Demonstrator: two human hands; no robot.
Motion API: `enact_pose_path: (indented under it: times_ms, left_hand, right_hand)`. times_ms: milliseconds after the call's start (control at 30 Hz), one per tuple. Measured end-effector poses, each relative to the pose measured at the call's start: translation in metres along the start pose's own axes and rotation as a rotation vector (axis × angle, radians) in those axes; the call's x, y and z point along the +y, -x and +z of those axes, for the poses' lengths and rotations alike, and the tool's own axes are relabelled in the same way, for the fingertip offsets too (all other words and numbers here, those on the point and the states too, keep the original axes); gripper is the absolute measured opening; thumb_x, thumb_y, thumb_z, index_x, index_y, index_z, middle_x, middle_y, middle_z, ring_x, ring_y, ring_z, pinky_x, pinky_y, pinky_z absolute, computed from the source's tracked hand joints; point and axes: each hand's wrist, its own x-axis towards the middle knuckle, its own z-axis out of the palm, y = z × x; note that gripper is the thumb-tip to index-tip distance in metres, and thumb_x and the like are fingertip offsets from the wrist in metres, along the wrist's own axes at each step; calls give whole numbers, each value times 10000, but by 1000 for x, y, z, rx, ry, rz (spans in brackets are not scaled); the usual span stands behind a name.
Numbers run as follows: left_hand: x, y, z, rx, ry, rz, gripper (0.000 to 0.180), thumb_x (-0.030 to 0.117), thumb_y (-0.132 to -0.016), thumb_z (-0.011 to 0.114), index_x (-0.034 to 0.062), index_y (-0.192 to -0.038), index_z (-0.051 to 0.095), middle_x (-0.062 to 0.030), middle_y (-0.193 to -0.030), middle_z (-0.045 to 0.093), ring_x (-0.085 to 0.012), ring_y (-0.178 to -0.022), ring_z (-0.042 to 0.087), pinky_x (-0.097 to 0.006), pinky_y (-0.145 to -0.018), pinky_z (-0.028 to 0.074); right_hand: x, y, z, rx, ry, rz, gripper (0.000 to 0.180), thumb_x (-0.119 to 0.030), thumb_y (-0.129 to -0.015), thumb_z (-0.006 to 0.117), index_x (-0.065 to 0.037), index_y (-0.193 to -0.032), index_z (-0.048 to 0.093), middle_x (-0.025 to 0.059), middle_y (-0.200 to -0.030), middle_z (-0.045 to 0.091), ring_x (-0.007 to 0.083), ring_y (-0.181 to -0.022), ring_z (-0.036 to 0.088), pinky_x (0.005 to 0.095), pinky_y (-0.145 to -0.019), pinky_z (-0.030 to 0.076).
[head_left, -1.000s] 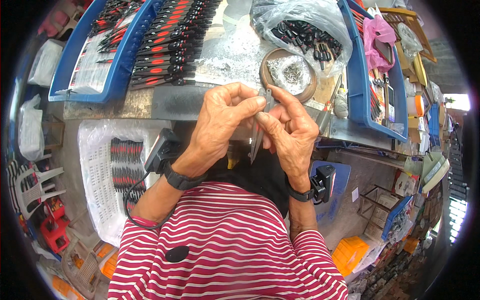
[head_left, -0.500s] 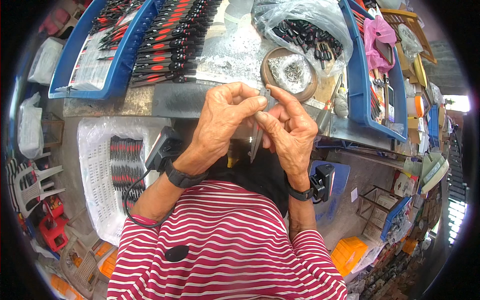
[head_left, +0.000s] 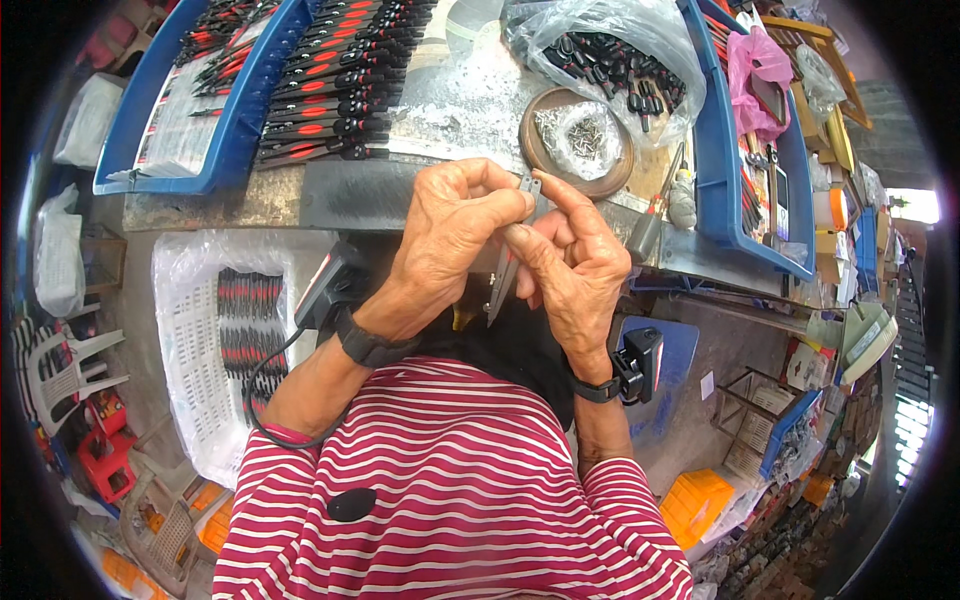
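Note:
My left hand pinches the upper end of a slim grey metal piece between thumb and fingers. My right hand grips the same piece from the other side, its thumb pressed on the middle. The piece tapers to a narrow tip pointing down toward my lap, and small holes show at its top end; fingers hide much of its middle. Just beyond my hands, on the workbench, a round brown bowl holds a plastic bag of small metal pins.
Rows of black-and-red tools lie at the bench's left beside a blue tray. A clear bag of black parts is behind the bowl. Another blue tray stands right. Below left, a white crate holds more black-and-red pieces.
The lower tip of the metal piece has swung slightly left and toward me. Both hands keep their grip and have shifted only a little.

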Motion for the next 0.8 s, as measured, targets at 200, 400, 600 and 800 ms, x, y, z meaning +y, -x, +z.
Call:
enact_pose_path:
  times_ms: [200, 400, 600, 800]
  left_hand:
    - [-3, 0, -2, -25, 29, -1, 71, 47, -789, 608, -3, -767, 564, -49, -659, 598, -80, -526, 543, -198, -495, 433]
    - [3, 1, -3, -82, 41, -48, 74, 57, -782, 610, 0, -764, 566, -42, -651, 589, -73, -542, 532, -195, -497, 417]
    - [7, 4, -3, -185, -4, -99, 72, 57, -763, 607, -8, -741, 586, -15, -648, 562, -58, -545, 492, -194, -501, 390]
    - [14, 2, -2, -261, -32, -193, 116, 105, -755, 634, -5, -735, 604, 0, -654, 555, -52, -560, 477, -196, -505, 371]
  right_hand:
    - [-2, 1, 0, -7, -31, 2, 421, 7, -819, 629, 31, -1217, 496, 46, -648, 578, 56, -443, 489, 166, -359, 339]
    - [-6, -3, -12, -53, -142, 77, 316, -121, -903, 556, 32, -1179, 537, 45, -641, 568, 53, -441, 462, 161, -380, 311]
    - [0, -12, -24, -97, -196, 40, 207, -121, -863, 620, -11, -1036, 650, -19, -639, 540, 19, -501, 416, 161, -435, 286]
    - [2, -18, -31, -164, -289, -15, 176, -129, -827, 660, -2, -949, 653, -44, -668, 528, 7, -523, 391, 157, -452, 278]
